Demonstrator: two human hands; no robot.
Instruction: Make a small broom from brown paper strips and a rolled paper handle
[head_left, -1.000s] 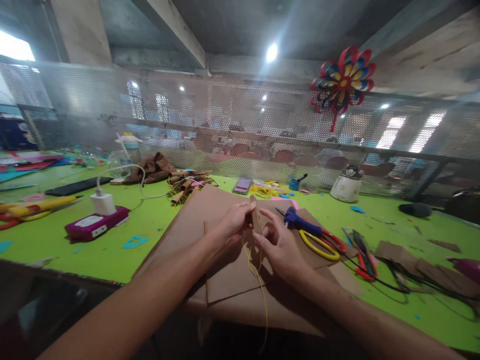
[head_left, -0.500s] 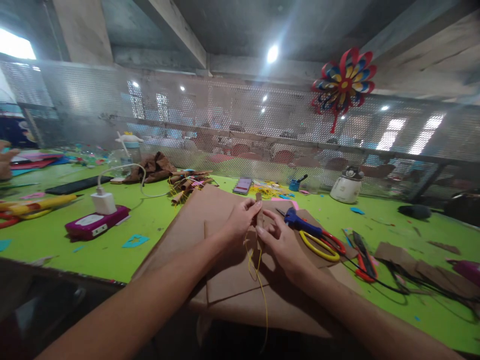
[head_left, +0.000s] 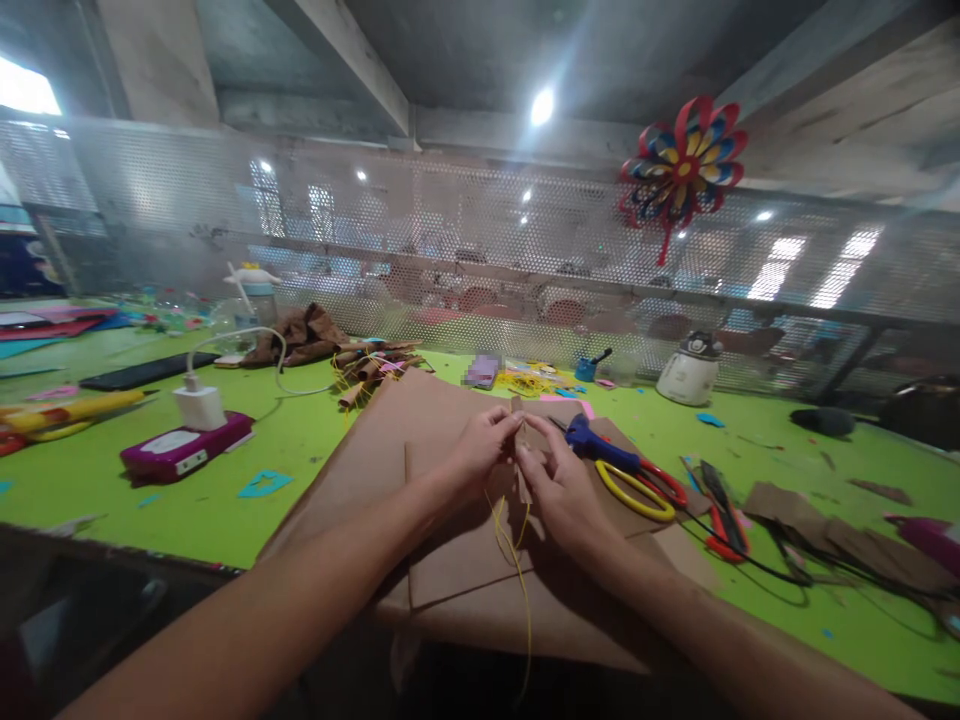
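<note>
My left hand pinches a small, narrow strip of brown paper, possibly rolled, near its upper end. On the other side, my right hand also has its thumb and fingertips closed on the strip, so much of it is hidden. A thin yellow string hangs from between my hands and trails past the front edge of the brown board under them. Just right of my right hand lie scissors with a blue part and yellow and red handles.
Red-handled pliers and brown paper scraps lie at right. A purple power strip with a white charger sits at left. Brown paper rolls, tangled yellow string and a white pot-shaped container stand farther back.
My right fingers have moved up and in to meet my left fingertips near the strip's top. A person's hand at the far left edge has gone out of view.
</note>
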